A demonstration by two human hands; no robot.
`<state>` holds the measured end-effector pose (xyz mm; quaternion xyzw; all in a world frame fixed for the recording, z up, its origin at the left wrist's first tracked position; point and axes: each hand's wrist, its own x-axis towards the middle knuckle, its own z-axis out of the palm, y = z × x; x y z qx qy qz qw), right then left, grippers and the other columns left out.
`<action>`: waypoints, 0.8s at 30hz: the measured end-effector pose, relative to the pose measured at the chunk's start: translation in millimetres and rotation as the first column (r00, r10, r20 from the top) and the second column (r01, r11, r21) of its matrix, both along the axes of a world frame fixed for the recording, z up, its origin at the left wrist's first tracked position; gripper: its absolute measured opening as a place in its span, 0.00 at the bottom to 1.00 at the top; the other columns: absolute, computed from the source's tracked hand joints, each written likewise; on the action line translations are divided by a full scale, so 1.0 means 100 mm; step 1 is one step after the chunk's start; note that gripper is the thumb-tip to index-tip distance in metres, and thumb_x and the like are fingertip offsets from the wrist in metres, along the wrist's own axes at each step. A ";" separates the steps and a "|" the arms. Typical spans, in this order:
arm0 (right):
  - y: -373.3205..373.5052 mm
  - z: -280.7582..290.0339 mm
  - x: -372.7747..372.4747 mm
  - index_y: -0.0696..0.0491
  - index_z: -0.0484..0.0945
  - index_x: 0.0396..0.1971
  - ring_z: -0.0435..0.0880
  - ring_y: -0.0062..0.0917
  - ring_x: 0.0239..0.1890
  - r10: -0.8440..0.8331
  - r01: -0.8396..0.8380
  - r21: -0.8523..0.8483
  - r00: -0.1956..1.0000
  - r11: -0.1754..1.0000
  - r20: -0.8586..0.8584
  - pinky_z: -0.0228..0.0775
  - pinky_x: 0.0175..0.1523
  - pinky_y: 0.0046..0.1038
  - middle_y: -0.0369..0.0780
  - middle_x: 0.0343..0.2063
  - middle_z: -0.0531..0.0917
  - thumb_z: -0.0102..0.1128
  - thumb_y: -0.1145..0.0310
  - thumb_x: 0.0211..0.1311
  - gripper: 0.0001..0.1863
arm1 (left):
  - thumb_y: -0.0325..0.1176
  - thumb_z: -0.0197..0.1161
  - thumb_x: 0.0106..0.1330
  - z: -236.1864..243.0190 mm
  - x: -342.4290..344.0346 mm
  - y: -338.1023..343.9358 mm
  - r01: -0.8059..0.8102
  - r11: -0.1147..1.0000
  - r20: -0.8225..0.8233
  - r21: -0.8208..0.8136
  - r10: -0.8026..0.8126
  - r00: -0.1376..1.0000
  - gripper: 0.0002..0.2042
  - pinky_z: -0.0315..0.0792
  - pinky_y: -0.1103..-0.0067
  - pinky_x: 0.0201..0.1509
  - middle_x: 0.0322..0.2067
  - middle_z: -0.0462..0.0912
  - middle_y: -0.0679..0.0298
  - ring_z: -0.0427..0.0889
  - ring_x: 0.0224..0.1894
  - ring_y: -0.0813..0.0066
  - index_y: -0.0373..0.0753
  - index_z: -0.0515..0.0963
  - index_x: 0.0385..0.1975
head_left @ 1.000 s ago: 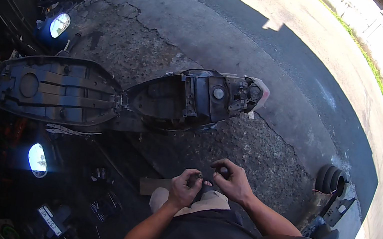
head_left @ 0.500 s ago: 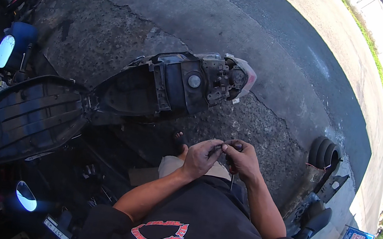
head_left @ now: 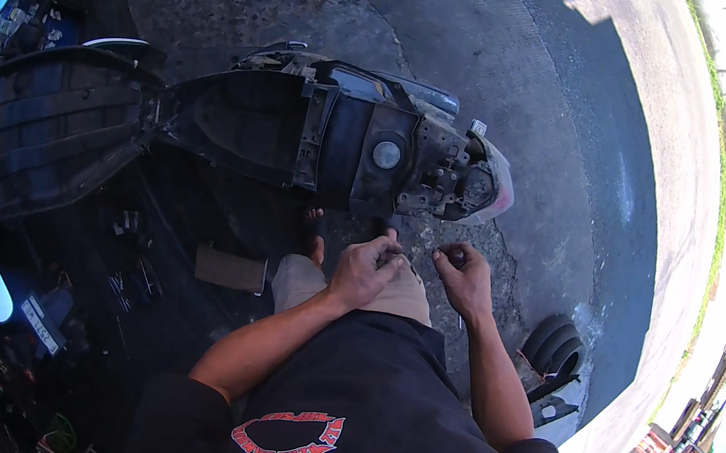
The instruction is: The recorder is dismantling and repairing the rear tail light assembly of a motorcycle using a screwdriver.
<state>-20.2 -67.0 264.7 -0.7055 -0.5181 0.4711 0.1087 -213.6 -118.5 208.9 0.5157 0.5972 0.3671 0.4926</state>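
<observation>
From my end, the right hand (head_left: 468, 285) has its grip closed around a dark-handled tool (head_left: 458, 256), its thin shaft showing toward six o'clock. The left hand (head_left: 361, 273), apart from it at nine o'clock, has a narrow grip; I cannot tell whether it pinches anything. Beyond both, the motorbike (head_left: 345, 152) sits at eleven o'clock, tyres (head_left: 547, 340) at four.

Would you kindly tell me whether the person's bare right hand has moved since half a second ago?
Yes: in this view, the right hand appears nearer the pale, red-marked tail of the parked dark scooter, and apart from the bare left hand.
</observation>
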 end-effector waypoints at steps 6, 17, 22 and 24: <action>0.49 -0.33 0.32 0.61 0.82 0.37 0.88 0.40 0.36 0.362 -0.367 0.032 0.925 0.929 0.112 0.77 0.45 0.35 0.51 0.32 0.87 0.65 0.61 0.57 0.17 | 0.32 0.66 0.63 -0.32 0.43 0.11 -0.275 0.932 0.061 -0.237 0.297 0.953 0.10 0.77 0.74 0.38 0.29 0.86 0.55 0.86 0.32 0.69 0.34 0.81 0.40; 0.77 -0.32 0.71 0.61 0.82 0.38 0.87 0.42 0.39 0.556 -0.556 0.040 0.831 0.830 -0.009 0.77 0.46 0.37 0.51 0.35 0.87 0.65 0.62 0.57 0.17 | 0.36 0.64 0.65 -0.55 1.12 0.12 -0.353 0.883 0.161 -0.310 0.415 0.895 0.12 0.76 0.75 0.41 0.32 0.86 0.57 0.84 0.34 0.71 0.33 0.83 0.39; 0.74 -0.32 0.85 0.60 0.82 0.39 0.87 0.42 0.39 0.545 -0.546 0.000 0.838 0.838 -0.019 0.77 0.47 0.37 0.51 0.35 0.87 0.65 0.62 0.57 0.17 | 0.36 0.65 0.65 -0.56 1.21 0.21 -0.356 0.881 0.161 -0.313 0.418 0.894 0.11 0.76 0.73 0.41 0.33 0.86 0.54 0.85 0.35 0.66 0.33 0.83 0.39; 0.75 -0.32 0.93 0.61 0.82 0.39 0.88 0.41 0.39 0.545 -0.545 0.003 0.838 0.838 0.034 0.77 0.46 0.37 0.51 0.35 0.87 0.65 0.62 0.57 0.17 | 0.36 0.65 0.64 -0.57 1.25 0.22 -0.357 0.895 0.115 -0.267 0.398 0.910 0.11 0.76 0.73 0.42 0.34 0.84 0.54 0.84 0.37 0.64 0.34 0.83 0.39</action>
